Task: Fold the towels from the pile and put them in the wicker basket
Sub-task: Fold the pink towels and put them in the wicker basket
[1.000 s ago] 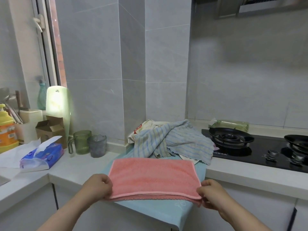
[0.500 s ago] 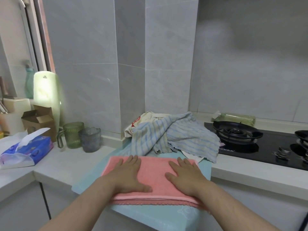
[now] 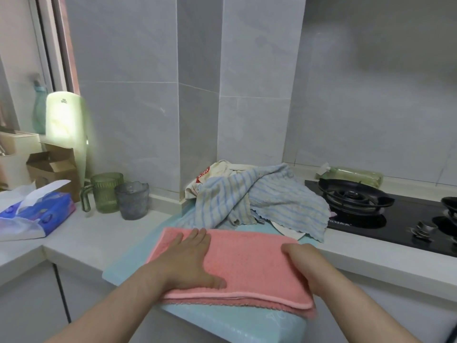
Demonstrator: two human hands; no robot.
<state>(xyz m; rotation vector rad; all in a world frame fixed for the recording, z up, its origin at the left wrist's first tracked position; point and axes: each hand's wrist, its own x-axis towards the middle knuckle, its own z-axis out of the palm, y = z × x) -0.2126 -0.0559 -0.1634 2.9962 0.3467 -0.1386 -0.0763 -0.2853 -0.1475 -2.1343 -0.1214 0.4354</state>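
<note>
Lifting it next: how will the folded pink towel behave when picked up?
Likely floppy: the folded pink towel is soft cloth in loose layers, so it may sag or unfold unless supported. Probably light, and its textured weave looks unlikely to slip.

Left hand (image 3: 188, 263) lies flat on pink towel (image 3: 249, 266).

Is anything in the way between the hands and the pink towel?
No, nothing is in the way. The left hand lies flat on the pink towel, and the right hand is on its right end; whether those fingers grip it is unclear. The wicker basket is not in view.
</note>
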